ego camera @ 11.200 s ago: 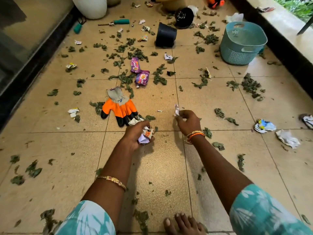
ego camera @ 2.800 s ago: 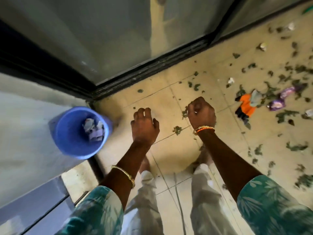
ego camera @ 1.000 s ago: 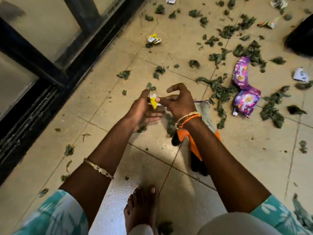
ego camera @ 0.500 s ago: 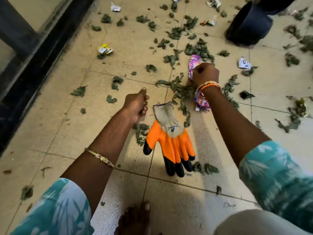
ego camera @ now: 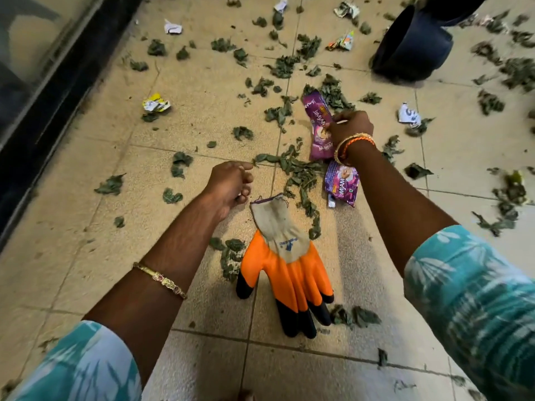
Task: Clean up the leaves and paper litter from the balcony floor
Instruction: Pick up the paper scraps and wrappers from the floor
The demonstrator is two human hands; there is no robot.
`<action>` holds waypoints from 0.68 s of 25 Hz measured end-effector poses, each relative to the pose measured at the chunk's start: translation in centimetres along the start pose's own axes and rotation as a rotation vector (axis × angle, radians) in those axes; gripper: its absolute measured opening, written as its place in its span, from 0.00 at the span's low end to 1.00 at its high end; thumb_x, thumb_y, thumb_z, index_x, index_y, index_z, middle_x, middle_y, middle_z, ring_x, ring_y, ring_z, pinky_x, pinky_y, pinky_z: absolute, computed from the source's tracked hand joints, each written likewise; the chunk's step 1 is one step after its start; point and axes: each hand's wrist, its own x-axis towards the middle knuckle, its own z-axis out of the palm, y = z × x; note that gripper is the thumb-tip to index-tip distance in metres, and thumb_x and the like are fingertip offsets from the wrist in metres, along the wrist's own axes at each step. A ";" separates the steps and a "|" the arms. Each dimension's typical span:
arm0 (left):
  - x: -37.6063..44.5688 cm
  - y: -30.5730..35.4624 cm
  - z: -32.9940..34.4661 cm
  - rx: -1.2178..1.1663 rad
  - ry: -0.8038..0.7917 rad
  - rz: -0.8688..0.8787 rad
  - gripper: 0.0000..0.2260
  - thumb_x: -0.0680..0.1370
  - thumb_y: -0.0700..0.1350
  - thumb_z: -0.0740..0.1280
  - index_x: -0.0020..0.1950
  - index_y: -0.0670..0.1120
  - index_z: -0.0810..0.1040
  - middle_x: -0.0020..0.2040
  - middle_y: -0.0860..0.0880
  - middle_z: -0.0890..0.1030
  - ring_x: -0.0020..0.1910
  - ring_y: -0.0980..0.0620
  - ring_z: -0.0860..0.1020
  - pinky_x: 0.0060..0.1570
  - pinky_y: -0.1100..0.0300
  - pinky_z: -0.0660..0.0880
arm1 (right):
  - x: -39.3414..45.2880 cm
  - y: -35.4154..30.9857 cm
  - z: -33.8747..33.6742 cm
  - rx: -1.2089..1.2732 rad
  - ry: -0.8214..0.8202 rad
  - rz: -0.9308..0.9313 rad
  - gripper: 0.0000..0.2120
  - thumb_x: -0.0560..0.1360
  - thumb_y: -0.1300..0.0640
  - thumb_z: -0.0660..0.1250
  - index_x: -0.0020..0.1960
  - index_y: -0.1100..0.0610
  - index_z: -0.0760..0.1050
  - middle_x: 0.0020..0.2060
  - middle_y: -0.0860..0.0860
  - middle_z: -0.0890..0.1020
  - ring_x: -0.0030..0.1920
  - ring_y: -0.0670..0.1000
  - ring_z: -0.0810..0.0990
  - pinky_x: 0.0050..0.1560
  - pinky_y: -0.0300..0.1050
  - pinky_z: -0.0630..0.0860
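Head view: crumpled purple snack wrapper, long axis near-far, is pinched by right hand; left hand nearer, curled, contents cannot be told.

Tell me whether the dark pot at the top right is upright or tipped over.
Tipped over. The dark pot lies on its side on the tiled floor, its round open mouth facing left toward the camera. Its inside is too dark to judge.

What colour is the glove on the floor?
Orange with black fingertips and a grey cuff, head view.
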 end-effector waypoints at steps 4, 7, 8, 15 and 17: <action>-0.3 0.5 1.0 -0.071 -0.041 -0.053 0.08 0.82 0.40 0.57 0.53 0.45 0.75 0.35 0.50 0.72 0.26 0.55 0.64 0.24 0.64 0.59 | -2.9 -0.8 -2.5 0.504 -0.078 -0.008 0.09 0.71 0.71 0.66 0.41 0.59 0.80 0.28 0.47 0.82 0.28 0.47 0.80 0.27 0.39 0.75; -1.7 0.7 2.3 -0.084 -0.126 -0.124 0.11 0.82 0.49 0.58 0.51 0.45 0.76 0.38 0.49 0.75 0.28 0.55 0.64 0.25 0.64 0.60 | -6.4 -0.8 -3.9 0.609 -0.150 -0.070 0.11 0.72 0.75 0.64 0.39 0.62 0.78 0.26 0.43 0.81 0.29 0.41 0.81 0.29 0.34 0.76; -2.1 0.8 2.9 -0.080 -0.168 -0.147 0.15 0.82 0.54 0.56 0.50 0.45 0.76 0.38 0.49 0.75 0.27 0.56 0.64 0.25 0.64 0.60 | -7.4 -0.7 -4.0 0.601 -0.186 -0.071 0.12 0.73 0.76 0.61 0.40 0.63 0.79 0.27 0.44 0.82 0.30 0.42 0.81 0.30 0.34 0.77; -3.8 -0.5 5.3 0.061 -0.350 -0.105 0.13 0.79 0.55 0.63 0.50 0.46 0.75 0.33 0.50 0.76 0.23 0.58 0.63 0.21 0.67 0.59 | -12.8 2.8 -2.7 0.319 -0.323 -0.197 0.07 0.74 0.67 0.64 0.48 0.62 0.81 0.40 0.53 0.82 0.38 0.47 0.80 0.40 0.38 0.78; -4.0 -1.1 5.3 0.120 -0.304 -0.093 0.05 0.80 0.44 0.64 0.51 0.43 0.73 0.33 0.49 0.75 0.22 0.59 0.63 0.20 0.68 0.59 | -13.1 4.1 -3.0 0.341 -0.284 -0.206 0.07 0.73 0.68 0.67 0.49 0.60 0.79 0.40 0.53 0.81 0.40 0.47 0.79 0.41 0.36 0.78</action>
